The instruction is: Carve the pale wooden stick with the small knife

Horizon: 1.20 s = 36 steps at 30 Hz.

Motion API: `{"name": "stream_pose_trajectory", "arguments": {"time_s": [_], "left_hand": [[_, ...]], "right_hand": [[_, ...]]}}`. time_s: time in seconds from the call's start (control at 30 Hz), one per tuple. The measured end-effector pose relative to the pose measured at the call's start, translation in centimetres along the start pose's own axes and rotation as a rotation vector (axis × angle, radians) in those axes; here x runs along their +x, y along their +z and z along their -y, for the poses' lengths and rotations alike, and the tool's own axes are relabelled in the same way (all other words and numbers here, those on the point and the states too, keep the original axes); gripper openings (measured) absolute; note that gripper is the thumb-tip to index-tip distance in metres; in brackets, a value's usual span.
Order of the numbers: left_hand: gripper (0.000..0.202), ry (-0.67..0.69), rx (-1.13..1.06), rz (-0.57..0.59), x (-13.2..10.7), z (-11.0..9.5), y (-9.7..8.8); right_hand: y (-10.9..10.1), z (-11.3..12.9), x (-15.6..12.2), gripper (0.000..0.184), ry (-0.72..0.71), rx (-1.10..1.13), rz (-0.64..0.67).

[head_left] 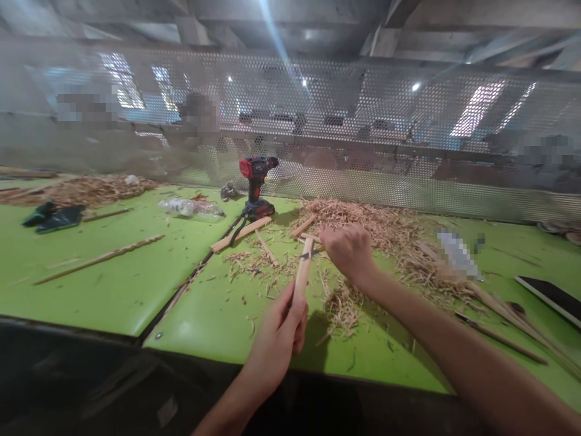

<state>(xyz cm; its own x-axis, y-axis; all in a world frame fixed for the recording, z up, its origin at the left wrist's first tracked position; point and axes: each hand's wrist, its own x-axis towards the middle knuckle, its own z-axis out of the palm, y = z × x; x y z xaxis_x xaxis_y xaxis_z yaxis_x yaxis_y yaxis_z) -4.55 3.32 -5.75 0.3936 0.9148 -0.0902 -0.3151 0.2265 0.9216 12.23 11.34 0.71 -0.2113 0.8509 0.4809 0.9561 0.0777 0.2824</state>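
Note:
My left hand (280, 336) is closed round the near end of a pale wooden stick (303, 270) that points away from me over the green table (113, 284). My right hand (348, 249) is a fist at the stick's far end, gripping a small tool with a dark blade that rests across the wood. What the tool is I cannot make out. Curled wood shavings (381, 227) lie in a heap just beyond and under both hands.
A red and black cordless drill (255, 184) stands upright behind the stick. Loose wooden sticks (102, 258) and a clear plastic bottle (193, 208) lie to the left. More rods (508, 315) lie at right. A perforated metal screen (363, 121) backs the table.

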Motion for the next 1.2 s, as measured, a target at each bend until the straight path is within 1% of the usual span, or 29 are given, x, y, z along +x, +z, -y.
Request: {"name": "stream_pose_trajectory", "arguments": {"time_s": [0.07, 0.1, 0.2, 0.27, 0.3, 0.33, 0.4, 0.47, 0.53, 0.6, 0.67, 0.77, 0.83, 0.9, 1.0, 1.07, 1.13, 1.17, 1.2], "left_hand": [[0.035, -0.018, 0.016, 0.007, -0.5, 0.1, 0.1], [0.036, -0.029, 0.044, 0.027, -0.9, 0.2, 0.2], [0.043, -0.082, 0.115, 0.110, -2.2, 0.5, 0.1], [0.045, -0.094, 0.072, 0.104, -2.5, 0.5, -0.2], [0.045, -0.096, 0.033, 0.091, -2.5, 0.5, -0.3], [0.044, -0.096, -0.011, 0.080, -2.3, 0.4, -0.5], [0.040, -0.112, -0.099, 0.097, -1.8, 0.1, -0.8], [0.032, -0.149, -0.182, 0.148, -1.3, -0.2, -0.9], [0.025, -0.176, -0.252, 0.188, -1.2, -0.4, -0.8], [0.025, -0.183, -0.301, 0.202, -1.3, -0.5, -0.6], [0.024, -0.176, -0.332, 0.196, -1.4, -0.7, -0.3], [0.021, -0.170, -0.350, 0.183, -1.5, -0.8, -0.1], [0.022, -0.164, -0.352, 0.181, -1.3, -0.8, -0.1], [0.027, -0.155, -0.348, 0.173, -1.1, -0.8, -0.2], [0.031, -0.164, -0.334, 0.158, -1.5, -0.6, -0.1], [0.032, -0.220, -0.311, 0.206, -2.1, -0.7, 0.1], [0.034, -0.261, -0.296, 0.260, -2.7, -0.9, 0.2], [0.035, -0.253, -0.300, 0.262, -2.8, -1.0, 0.2], [0.035, -0.222, -0.315, 0.237, -2.8, -1.2, 0.2]], "right_hand": [[0.2, -1.3, 1.1, 0.041, 0.046, 0.000, 0.040], [0.4, -2.3, 1.7, 0.038, 0.092, -0.008, 0.059], [0.6, -6.0, 3.2, 0.030, 0.294, -0.056, 0.093], [0.4, -7.7, 3.3, 0.028, 0.381, -0.077, 0.092], [0.1, -8.0, 3.0, 0.028, 0.394, -0.075, 0.092], [-0.2, -7.9, 2.5, 0.028, 0.384, -0.057, 0.100], [-1.0, -6.4, 0.8, 0.031, 0.315, 0.020, 0.136], [-1.8, -3.9, -1.2, 0.041, 0.227, 0.136, 0.196], [-2.1, -1.4, -3.0, 0.041, 0.145, 0.180, 0.222], [-2.1, 0.5, -4.4, 0.033, 0.058, 0.160, 0.190], [-1.7, 1.4, -5.0, 0.028, 0.005, 0.099, 0.108], [-1.0, 1.5, -4.8, 0.037, 0.019, 0.022, -0.038], [-0.8, 1.4, -4.4, 0.044, 0.046, 0.009, -0.076], [-0.7, 1.2, -3.7, 0.046, 0.059, 0.014, -0.046], [-0.3, 0.5, -2.5, 0.043, 0.126, 0.019, 0.068], [0.3, -0.7, -1.5, 0.037, 0.209, 0.014, 0.130], [0.9, -2.2, -0.8, 0.031, 0.277, 0.011, 0.158], [1.1, -2.8, -0.6, 0.029, 0.297, 0.010, 0.158], [1.1, -3.2, -0.6, 0.028, 0.315, 0.017, 0.152]]}}
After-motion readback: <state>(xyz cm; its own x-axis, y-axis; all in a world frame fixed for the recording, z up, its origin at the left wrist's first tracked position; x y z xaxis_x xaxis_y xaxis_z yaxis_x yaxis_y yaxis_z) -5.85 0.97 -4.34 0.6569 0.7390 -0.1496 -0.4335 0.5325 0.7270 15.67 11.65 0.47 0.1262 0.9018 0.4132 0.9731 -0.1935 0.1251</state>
